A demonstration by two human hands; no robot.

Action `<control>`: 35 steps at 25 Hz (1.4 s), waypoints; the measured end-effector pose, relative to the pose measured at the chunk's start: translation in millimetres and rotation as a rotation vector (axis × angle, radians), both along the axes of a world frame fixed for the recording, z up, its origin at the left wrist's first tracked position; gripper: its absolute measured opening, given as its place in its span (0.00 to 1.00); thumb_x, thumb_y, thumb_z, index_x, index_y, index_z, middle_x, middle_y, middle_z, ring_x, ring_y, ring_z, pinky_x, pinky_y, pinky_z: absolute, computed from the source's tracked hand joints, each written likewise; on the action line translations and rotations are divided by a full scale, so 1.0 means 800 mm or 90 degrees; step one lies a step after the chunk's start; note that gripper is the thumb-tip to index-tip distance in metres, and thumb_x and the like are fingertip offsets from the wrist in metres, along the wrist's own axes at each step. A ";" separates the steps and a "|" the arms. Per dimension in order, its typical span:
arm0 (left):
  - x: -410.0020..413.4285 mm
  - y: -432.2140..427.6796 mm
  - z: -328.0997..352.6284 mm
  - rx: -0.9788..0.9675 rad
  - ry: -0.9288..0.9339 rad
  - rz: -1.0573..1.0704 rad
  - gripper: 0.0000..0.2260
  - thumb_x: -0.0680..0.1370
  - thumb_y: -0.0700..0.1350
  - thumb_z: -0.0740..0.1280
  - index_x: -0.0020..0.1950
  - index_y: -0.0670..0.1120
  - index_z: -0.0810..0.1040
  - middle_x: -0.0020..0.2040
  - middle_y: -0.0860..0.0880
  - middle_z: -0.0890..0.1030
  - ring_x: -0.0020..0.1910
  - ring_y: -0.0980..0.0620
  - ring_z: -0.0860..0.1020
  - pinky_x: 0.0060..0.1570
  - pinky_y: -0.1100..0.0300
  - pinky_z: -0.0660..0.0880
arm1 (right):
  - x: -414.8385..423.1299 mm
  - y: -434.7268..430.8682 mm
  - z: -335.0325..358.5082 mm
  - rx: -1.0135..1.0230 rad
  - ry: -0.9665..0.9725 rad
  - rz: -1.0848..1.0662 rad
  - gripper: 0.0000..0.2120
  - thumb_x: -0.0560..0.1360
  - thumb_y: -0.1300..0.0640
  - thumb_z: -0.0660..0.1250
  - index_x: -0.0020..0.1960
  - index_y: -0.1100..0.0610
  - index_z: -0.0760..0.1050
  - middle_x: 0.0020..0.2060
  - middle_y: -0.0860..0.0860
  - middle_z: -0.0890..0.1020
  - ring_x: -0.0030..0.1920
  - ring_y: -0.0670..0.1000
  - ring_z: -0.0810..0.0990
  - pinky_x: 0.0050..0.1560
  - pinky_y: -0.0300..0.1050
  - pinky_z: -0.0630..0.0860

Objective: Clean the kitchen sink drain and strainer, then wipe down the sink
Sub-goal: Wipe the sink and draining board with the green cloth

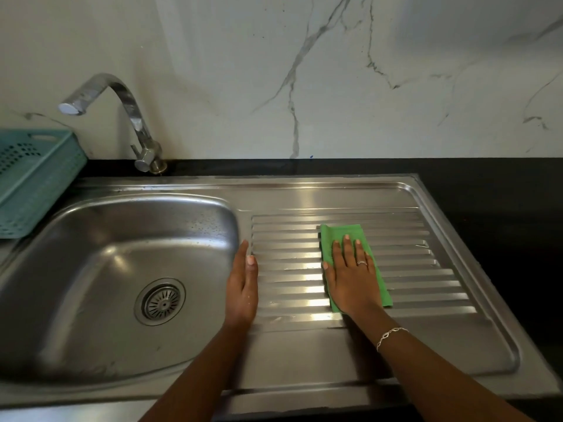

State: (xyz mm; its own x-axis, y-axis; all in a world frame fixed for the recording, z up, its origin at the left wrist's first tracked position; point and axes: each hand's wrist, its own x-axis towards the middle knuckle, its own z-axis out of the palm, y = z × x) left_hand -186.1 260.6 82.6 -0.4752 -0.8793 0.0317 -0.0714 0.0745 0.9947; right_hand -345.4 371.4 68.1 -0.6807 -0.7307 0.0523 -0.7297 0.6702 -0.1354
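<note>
Right hand (pixel 350 278) flat, fingers straight, pressing folded green cloth (pixel 344 233) mid ribbed steel drainboard (pixel 426 269) | left hand (pixel 242 287) open, on edge between stainless sink basin (pixel 91 254) and ribs | round strainer (pixel 161 301) seated in basin | bare ribs right of cloth.

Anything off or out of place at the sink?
Nothing stands out. The strainer sits flush in the drain, and the green cloth lies flat on the drainboard under the right hand. There are only a few water droplets on the basin far wall.
</note>
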 end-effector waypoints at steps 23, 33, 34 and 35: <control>0.081 0.001 0.005 -0.022 -0.087 -0.102 0.12 0.78 0.55 0.53 0.58 0.57 0.70 0.56 0.59 0.76 0.55 0.72 0.73 0.55 0.78 0.66 | 0.181 -0.087 -0.005 0.005 0.035 0.127 0.28 0.72 0.49 0.49 0.66 0.60 0.71 0.65 0.59 0.74 0.66 0.60 0.71 0.69 0.55 0.57; 0.061 0.020 -0.001 -0.310 -0.275 -0.182 0.39 0.73 0.70 0.44 0.70 0.41 0.65 0.67 0.44 0.71 0.66 0.55 0.65 0.71 0.55 0.59 | 0.118 -0.018 -0.009 -0.028 0.062 0.093 0.26 0.79 0.47 0.43 0.68 0.58 0.67 0.67 0.57 0.72 0.68 0.57 0.70 0.67 0.52 0.54; 0.058 0.022 -0.006 -0.332 -0.300 -0.180 0.43 0.72 0.72 0.41 0.70 0.40 0.65 0.69 0.43 0.69 0.68 0.53 0.63 0.71 0.56 0.56 | 0.109 -0.011 -0.009 -0.023 0.065 0.096 0.26 0.79 0.47 0.43 0.69 0.58 0.66 0.67 0.57 0.72 0.68 0.57 0.70 0.67 0.53 0.55; 0.054 0.026 -0.010 -0.343 -0.325 -0.179 0.45 0.71 0.73 0.38 0.71 0.40 0.64 0.71 0.42 0.67 0.70 0.50 0.62 0.70 0.56 0.55 | 0.099 -0.003 -0.010 -0.019 0.070 0.099 0.25 0.78 0.47 0.46 0.69 0.58 0.66 0.67 0.56 0.72 0.68 0.57 0.70 0.66 0.53 0.55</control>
